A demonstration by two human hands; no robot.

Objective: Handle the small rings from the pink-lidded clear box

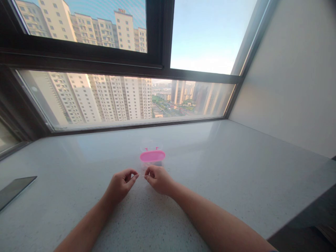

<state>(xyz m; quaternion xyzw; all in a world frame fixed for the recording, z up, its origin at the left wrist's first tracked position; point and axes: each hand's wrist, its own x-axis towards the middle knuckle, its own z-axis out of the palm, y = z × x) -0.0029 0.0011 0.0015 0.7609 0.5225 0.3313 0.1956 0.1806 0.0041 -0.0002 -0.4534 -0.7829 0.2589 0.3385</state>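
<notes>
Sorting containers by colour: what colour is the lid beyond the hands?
Pink, on the lid in the head view.

Both hands rest near the middle of the pale speckled surface [236, 168], fingers curled. The left hand [121, 184] and right hand [157, 179] pinch fingertips close together, almost touching; what lies between them is too small to tell. Just beyond stands a clear container with a pink lid [152, 155]. A dark phone [14, 190] lies at the left edge.
</notes>
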